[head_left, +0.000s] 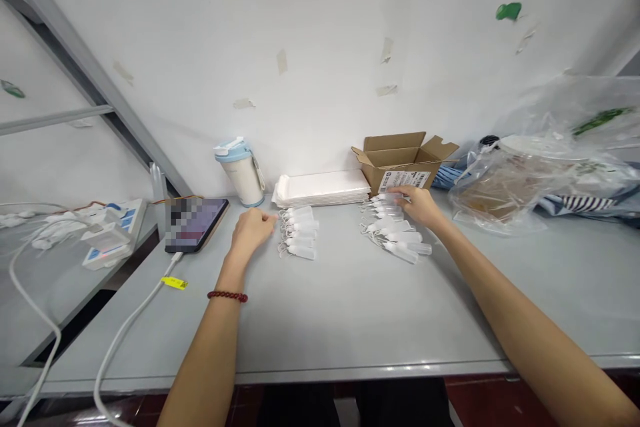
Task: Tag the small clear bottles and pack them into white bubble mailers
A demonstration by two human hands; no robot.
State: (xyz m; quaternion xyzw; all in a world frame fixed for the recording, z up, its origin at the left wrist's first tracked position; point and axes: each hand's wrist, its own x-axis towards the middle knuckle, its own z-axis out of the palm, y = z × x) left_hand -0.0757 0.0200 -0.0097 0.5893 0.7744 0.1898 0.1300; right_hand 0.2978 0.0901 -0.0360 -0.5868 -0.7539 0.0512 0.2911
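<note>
Small translucent plastic bottles with narrow white tips and thin string loops lie in two groups on the grey table. My left hand (251,232) is closed beside the left group of bottles (301,227), its fingertips close to the string loops; anything inside the fingers is hidden. Over at the right group of bottles (393,228), my right hand (419,203) reaches in from the right. Its fingers are stretched out and touch the farthest bottles, just in front of the cardboard box. The bottles in the right group lie more loosely spread and overlap.
Behind the bottles are a stack of flat white packs (325,188) and an open cardboard box (403,160). A blue-lidded cup (241,173) and a charging phone (197,227) stand left, near a power strip (117,233). Clear plastic bags (500,193) fill the right side.
</note>
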